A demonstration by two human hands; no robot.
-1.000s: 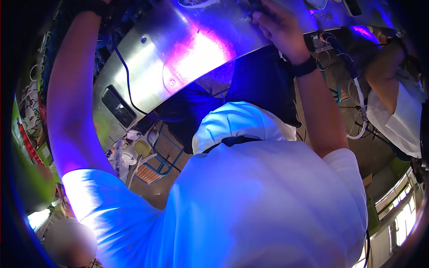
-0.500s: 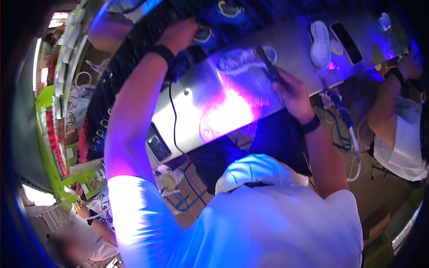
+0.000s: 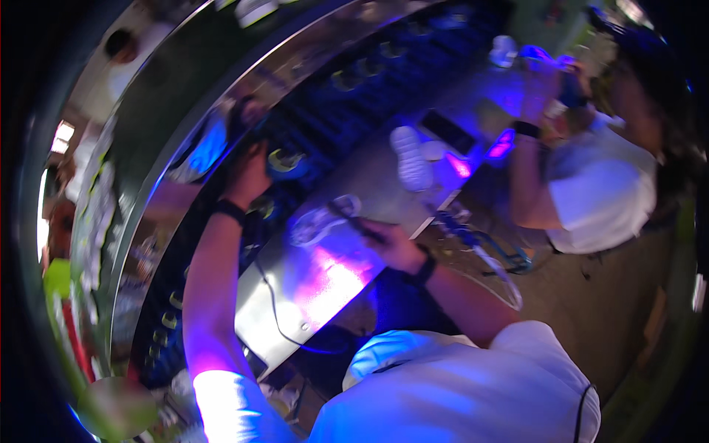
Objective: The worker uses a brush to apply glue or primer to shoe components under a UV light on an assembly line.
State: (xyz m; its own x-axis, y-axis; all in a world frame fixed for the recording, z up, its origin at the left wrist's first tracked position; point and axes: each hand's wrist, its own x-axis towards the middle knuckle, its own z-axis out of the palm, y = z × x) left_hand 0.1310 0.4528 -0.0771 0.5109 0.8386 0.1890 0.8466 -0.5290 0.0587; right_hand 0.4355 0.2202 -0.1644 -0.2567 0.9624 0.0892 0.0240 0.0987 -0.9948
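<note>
My left hand (image 3: 251, 176) reaches over the dark conveyor, right beside a dark shoe upper (image 3: 286, 161) with a pale yellow-rimmed opening. Its fingers are blurred, so whether they grip the shoe is unclear. In my right hand (image 3: 402, 249) is a dark stick-shaped tool (image 3: 363, 227), too blurred to name more exactly. The tool's far end lies over a pale shoe sole (image 3: 314, 226) on the metal table (image 3: 258, 314). Violet and pink light falls on the table in front of the sole.
Another white sole (image 3: 410, 159) and a black phone (image 3: 447, 131) lie farther right on the table. Several more shoe uppers (image 3: 354, 74) stand along the conveyor. A black cable (image 3: 272, 295) crosses the table's near side. A co-worker in white (image 3: 602, 184) works at the right.
The whole view has swung, so table and co-worker appear farther left and turned. My left hand stays by the conveyor's shoes; the right keeps its tool over the sole.
</note>
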